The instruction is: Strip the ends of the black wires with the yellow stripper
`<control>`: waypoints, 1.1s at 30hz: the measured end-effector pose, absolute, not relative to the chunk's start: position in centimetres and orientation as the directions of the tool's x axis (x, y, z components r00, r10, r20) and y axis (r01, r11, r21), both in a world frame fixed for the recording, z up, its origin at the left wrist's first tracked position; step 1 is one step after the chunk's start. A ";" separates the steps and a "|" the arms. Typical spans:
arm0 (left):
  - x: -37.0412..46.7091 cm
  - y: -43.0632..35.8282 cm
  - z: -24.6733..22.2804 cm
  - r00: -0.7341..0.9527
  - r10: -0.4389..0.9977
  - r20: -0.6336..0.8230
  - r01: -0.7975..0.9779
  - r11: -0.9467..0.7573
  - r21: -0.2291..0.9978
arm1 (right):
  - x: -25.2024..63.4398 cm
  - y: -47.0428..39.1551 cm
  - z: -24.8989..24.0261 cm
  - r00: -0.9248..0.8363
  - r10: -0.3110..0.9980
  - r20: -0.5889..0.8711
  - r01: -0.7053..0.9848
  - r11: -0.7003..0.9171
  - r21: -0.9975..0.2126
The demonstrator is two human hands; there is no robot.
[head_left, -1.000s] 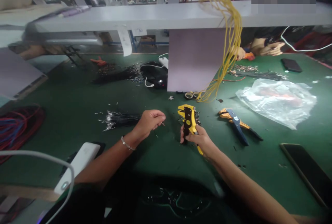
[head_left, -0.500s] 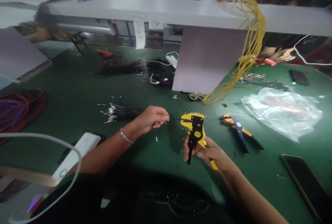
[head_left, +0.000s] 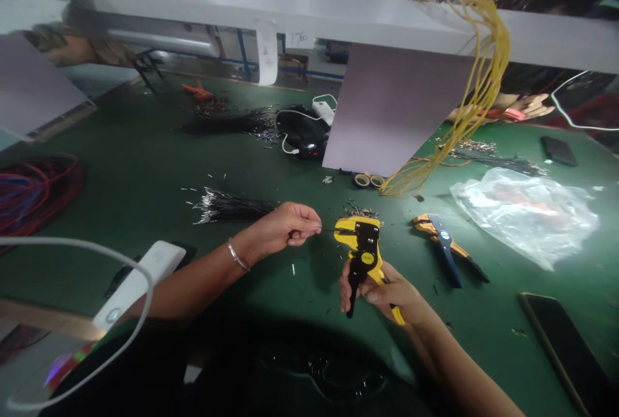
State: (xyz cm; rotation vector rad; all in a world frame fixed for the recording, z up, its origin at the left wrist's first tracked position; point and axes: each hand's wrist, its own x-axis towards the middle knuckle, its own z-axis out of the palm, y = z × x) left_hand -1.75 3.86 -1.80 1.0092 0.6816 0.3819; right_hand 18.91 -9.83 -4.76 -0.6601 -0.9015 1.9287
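Pinched between the fingertips of my left hand (head_left: pixel 294 223) is a thin black wire (head_left: pixel 329 230), its end reaching the jaws of a yellow and black wire stripper (head_left: pixel 366 252). My right hand (head_left: pixel 382 291) is wrapped round the stripper's handles, jaws pointing left. Whether the jaws grip the wire is too small to tell. Left of my left hand lies a bundle of black wires (head_left: pixel 236 207) with bright metal ends. Small dark scraps (head_left: pixel 360 212) are scattered behind the stripper's head.
To the right lie a second, blue and orange wire stripper (head_left: pixel 442 236), a clear plastic bag (head_left: pixel 527 211) and a phone (head_left: pixel 563 339). Yellow wires (head_left: pixel 476 95) hang from the shelf (head_left: pixel 314 11). A white power strip (head_left: pixel 140 281) is by my left forearm. Another person's hands (head_left: pixel 522 107) show at far right.
My left hand has moved slightly right and down, closer to the stripper's jaws with the wire. The stripper has lowered slightly in my right hand. The whole view has shifted a little.
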 end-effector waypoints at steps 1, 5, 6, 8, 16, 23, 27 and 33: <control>-1.7 3.8 -1.8 0.733 0.588 -0.342 0.015 0.488 0.873 | 18.9 -9.9 -4.7 -0.466 0.879 -0.100 -0.490 -0.350 -0.798; -1.7 3.7 -1.8 0.727 0.596 -0.341 0.023 0.475 0.880 | 18.8 -9.9 -4.8 -0.442 0.891 -0.108 -0.486 -0.339 -0.806; -1.8 3.7 -1.8 0.724 0.597 -0.345 0.026 0.476 0.879 | 18.8 -9.9 -4.9 -0.439 0.892 -0.106 -0.481 -0.333 -0.811; -1.8 3.8 -1.9 0.718 0.599 -0.355 0.034 0.479 0.877 | 18.8 -9.9 -5.1 -0.439 0.892 -0.105 -0.472 -0.328 -0.818; -1.7 3.9 -2.0 0.707 0.605 -0.366 0.035 0.486 0.873 | 18.8 -10.1 -5.2 -0.428 0.897 -0.108 -0.474 -0.325 -0.818; -1.7 3.9 -1.7 0.699 0.600 -0.389 0.051 0.501 0.864 | 18.9 -10.3 -5.5 -0.424 0.900 -0.101 -0.477 -0.317 -0.820; -1.7 3.9 -1.5 0.702 0.601 -0.383 0.050 0.495 0.868 | 18.9 -10.3 -5.5 -0.414 0.902 -0.122 -0.465 -0.325 -0.823; -1.6 3.9 -1.5 0.699 0.592 -0.401 0.062 0.508 0.859 | 18.9 -10.4 -5.5 -0.416 0.899 -0.137 -0.448 -0.334 -0.830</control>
